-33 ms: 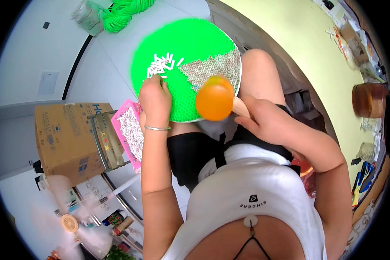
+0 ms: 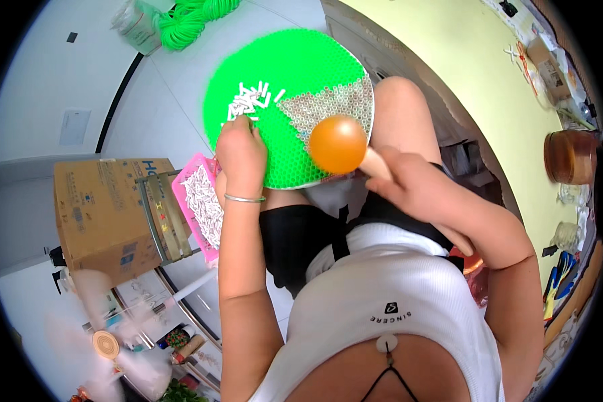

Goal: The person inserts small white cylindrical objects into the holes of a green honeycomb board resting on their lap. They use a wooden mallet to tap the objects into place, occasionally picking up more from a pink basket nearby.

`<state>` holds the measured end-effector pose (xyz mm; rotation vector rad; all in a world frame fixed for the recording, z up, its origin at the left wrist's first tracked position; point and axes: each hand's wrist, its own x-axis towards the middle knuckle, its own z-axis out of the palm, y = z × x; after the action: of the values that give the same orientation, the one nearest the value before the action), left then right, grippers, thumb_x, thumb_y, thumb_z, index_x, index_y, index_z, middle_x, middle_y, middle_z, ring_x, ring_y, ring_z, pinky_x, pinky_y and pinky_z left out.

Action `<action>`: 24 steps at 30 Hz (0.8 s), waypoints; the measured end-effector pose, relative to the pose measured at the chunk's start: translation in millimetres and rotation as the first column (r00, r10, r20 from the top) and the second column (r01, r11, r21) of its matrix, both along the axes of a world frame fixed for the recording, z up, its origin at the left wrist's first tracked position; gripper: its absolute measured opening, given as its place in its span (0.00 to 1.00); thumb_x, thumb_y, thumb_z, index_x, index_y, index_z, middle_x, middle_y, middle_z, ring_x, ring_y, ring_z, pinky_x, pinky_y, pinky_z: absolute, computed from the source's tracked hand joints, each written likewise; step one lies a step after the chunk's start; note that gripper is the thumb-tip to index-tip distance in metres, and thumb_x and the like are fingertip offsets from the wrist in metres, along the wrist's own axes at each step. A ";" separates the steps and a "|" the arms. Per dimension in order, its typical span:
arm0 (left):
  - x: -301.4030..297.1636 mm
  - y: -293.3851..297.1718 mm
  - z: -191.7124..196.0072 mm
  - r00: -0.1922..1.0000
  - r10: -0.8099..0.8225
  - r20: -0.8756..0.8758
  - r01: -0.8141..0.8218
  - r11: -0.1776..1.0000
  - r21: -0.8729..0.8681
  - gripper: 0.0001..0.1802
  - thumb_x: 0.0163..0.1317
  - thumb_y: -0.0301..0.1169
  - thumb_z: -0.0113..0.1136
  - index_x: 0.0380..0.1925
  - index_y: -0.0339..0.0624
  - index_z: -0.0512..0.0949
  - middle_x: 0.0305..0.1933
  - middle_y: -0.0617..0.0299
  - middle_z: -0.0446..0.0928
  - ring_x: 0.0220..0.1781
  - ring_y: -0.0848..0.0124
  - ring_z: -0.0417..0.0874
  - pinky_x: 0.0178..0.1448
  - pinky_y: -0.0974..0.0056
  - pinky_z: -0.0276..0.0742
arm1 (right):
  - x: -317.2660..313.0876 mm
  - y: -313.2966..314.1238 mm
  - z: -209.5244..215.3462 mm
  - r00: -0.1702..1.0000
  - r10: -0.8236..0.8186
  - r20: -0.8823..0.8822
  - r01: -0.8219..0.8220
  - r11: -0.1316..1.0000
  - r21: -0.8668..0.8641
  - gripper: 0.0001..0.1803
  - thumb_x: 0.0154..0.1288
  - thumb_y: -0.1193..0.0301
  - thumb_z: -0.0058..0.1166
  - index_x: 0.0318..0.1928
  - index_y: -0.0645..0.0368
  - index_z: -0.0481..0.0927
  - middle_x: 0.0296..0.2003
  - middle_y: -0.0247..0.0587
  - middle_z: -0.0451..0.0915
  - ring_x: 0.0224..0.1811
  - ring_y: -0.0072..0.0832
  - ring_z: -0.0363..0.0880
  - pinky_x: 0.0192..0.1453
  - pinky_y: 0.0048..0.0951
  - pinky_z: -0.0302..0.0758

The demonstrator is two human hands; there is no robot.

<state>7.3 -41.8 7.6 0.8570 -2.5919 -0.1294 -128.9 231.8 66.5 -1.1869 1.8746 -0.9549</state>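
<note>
Left hand (image 2: 241, 155) pinching white tubes (image 2: 248, 100) on green round pegboard (image 2: 295, 74) above pale floor (image 2: 147, 114), right hand (image 2: 415, 187) gripping orange-headed mallet (image 2: 338, 144).

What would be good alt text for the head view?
A seated person's left hand touches white tubes on a round green board on the lap; the right hand holds an orange-headed tool. A pink tray lies beside a cardboard box.

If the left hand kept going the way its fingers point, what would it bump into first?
Most likely the loose pile of small white tubes lying on the round green pegboard. The left hand has its fingertips right at the pile's edge, though depth is hard to judge.
</note>
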 end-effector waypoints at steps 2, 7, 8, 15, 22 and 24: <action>0.5 -0.5 -3.1 1.000 0.011 -0.017 -0.012 1.000 -0.026 0.06 0.56 0.23 0.65 0.34 0.36 0.81 0.36 0.46 0.81 0.38 0.48 0.82 0.42 0.50 0.78 | -5.5 2.4 14.4 0.963 -0.131 0.236 0.096 0.983 0.154 0.20 0.72 0.64 0.57 0.51 0.69 0.72 0.27 0.50 0.79 0.25 0.42 0.79 0.32 0.38 0.75; 3.5 19.1 8.5 0.974 -0.080 -0.210 0.136 0.954 0.266 0.09 0.58 0.22 0.65 0.40 0.37 0.83 0.34 0.52 0.80 0.35 0.62 0.82 0.42 0.60 0.79 | -11.5 25.4 3.6 0.828 -0.316 0.463 0.283 0.949 0.142 0.15 0.75 0.65 0.55 0.47 0.66 0.72 0.22 0.31 0.71 0.18 0.17 0.69 0.22 0.22 0.67; -0.1 31.9 14.4 0.951 -0.123 -0.284 0.225 0.905 0.362 0.09 0.58 0.21 0.64 0.40 0.38 0.83 0.34 0.52 0.80 0.34 0.61 0.82 0.42 0.58 0.78 | -13.6 28.3 -0.8 0.813 -0.345 0.469 0.302 0.939 0.165 0.15 0.75 0.65 0.55 0.46 0.66 0.71 0.21 0.31 0.71 0.18 0.18 0.69 0.22 0.23 0.67; -10.0 89.7 19.1 0.862 -0.365 -0.351 0.483 0.802 0.352 0.07 0.57 0.20 0.66 0.37 0.37 0.81 0.33 0.55 0.81 0.35 0.62 0.83 0.40 0.62 0.77 | -14.4 27.1 -3.9 0.805 -0.324 0.497 0.289 0.946 0.149 0.14 0.74 0.65 0.56 0.45 0.65 0.71 0.22 0.30 0.71 0.18 0.17 0.69 0.22 0.22 0.67; -19.1 97.3 6.4 0.841 -0.475 -0.258 0.527 0.827 0.196 0.06 0.56 0.21 0.66 0.33 0.39 0.79 0.30 0.52 0.78 0.33 0.52 0.79 0.38 0.55 0.74 | -12.6 28.6 -10.2 0.800 -0.319 0.508 0.281 0.948 0.152 0.15 0.74 0.65 0.57 0.46 0.66 0.71 0.22 0.31 0.72 0.18 0.18 0.70 0.22 0.23 0.69; -19.7 99.2 5.8 0.852 -0.481 -0.205 0.514 0.842 0.164 0.06 0.56 0.22 0.66 0.32 0.39 0.79 0.30 0.52 0.77 0.32 0.51 0.79 0.37 0.54 0.73 | -11.5 28.5 -10.3 0.810 -0.306 0.500 0.269 0.952 0.146 0.15 0.74 0.65 0.57 0.46 0.66 0.71 0.22 0.31 0.72 0.18 0.18 0.71 0.22 0.23 0.69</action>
<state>-12.4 57.4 13.4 0.1935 -2.6177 -0.6087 -140.5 260.4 56.2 -0.5235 1.6418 -1.2220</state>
